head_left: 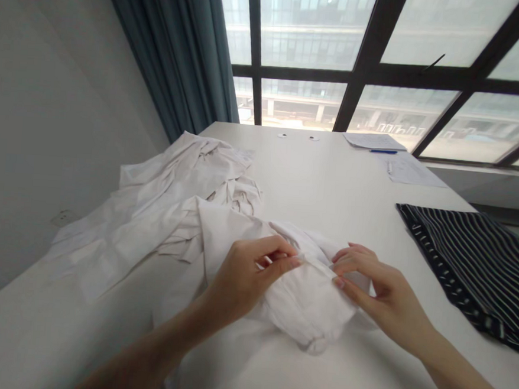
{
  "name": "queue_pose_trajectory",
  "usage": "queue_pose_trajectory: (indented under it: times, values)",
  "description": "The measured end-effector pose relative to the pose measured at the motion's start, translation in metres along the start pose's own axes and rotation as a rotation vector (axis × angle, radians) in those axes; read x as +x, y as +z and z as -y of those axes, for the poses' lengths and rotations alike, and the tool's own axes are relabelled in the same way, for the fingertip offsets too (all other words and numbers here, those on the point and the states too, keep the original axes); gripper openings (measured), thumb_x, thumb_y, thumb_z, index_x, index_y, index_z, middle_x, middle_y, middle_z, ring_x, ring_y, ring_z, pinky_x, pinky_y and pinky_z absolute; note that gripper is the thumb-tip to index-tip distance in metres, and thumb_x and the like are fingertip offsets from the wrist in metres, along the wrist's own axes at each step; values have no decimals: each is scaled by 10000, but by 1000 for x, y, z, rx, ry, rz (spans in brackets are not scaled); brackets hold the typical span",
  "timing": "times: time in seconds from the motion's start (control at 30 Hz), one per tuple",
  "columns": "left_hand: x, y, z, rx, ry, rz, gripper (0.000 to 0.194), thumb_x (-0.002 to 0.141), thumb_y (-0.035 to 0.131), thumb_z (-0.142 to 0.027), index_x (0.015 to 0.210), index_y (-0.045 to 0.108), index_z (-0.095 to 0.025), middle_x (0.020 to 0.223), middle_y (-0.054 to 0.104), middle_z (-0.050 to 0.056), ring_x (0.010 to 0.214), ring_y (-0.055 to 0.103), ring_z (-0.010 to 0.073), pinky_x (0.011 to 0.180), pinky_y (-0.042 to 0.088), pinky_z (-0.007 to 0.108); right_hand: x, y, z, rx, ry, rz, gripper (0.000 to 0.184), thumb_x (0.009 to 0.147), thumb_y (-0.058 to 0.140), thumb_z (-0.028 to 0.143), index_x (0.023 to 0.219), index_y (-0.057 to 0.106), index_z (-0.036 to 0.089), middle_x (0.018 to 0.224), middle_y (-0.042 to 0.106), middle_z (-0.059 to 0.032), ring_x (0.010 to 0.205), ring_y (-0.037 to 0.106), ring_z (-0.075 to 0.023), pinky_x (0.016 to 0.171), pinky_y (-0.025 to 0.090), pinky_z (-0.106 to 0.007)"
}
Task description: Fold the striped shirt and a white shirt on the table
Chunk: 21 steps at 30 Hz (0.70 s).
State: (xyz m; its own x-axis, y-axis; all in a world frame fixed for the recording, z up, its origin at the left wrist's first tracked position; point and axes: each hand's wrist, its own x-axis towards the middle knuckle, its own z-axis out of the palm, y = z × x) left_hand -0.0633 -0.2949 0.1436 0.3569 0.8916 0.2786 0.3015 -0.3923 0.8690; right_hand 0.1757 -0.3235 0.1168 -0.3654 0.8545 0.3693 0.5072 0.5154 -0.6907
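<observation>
White fabric (309,304) with a gathered lower end lies bunched on the table in front of me. My left hand (254,265) pinches its upper edge between thumb and fingers. A short way to the right, my right hand (369,279) grips the same edge, thumb in front and fingers behind. A strip of the edge runs between the two hands. The cloth continues left under my left wrist, and its full shape is hidden in the folds, so I cannot tell which garment it is.
A heap of crumpled white cloth (152,205) covers the left side of the white table (314,180). Black-and-white striped fabric (472,263) lies at the right edge. Papers (416,170) and a blue pen (383,151) rest at the far right. Behind are a blue curtain (185,47) and windows.
</observation>
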Motion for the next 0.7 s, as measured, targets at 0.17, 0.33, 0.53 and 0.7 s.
queue_pose_trajectory:
  times: [0.17,0.33,0.53,0.7]
  values:
    - [-7,9,1,99,110,-2,207,829,709,-219,663,605,-154,606,618,-56,558,545,64,539,411,128,-4,1,3,-1,-50,14,74,935,548,249,996,582,274,935,664,25,946,616,-166,1098,229,-418]
    - [-12,20,8,180,224,79,220,801,755,-247,677,601,-150,615,621,-58,541,516,58,541,378,142,-8,8,9,-56,-160,-1,181,883,623,213,1038,551,275,934,654,23,962,605,-171,1100,217,-423]
    - [-12,22,14,187,175,178,218,796,758,-324,723,632,-161,634,640,-59,546,538,60,556,374,150,-4,14,11,-24,-166,-2,109,899,586,157,944,555,251,855,642,26,886,608,-158,1053,267,-413]
    - [-11,21,11,244,190,156,246,861,695,-326,699,622,-156,592,620,-53,510,516,61,531,339,166,-3,14,11,40,-156,-64,114,908,572,138,911,593,250,831,644,19,848,616,-160,1020,301,-411]
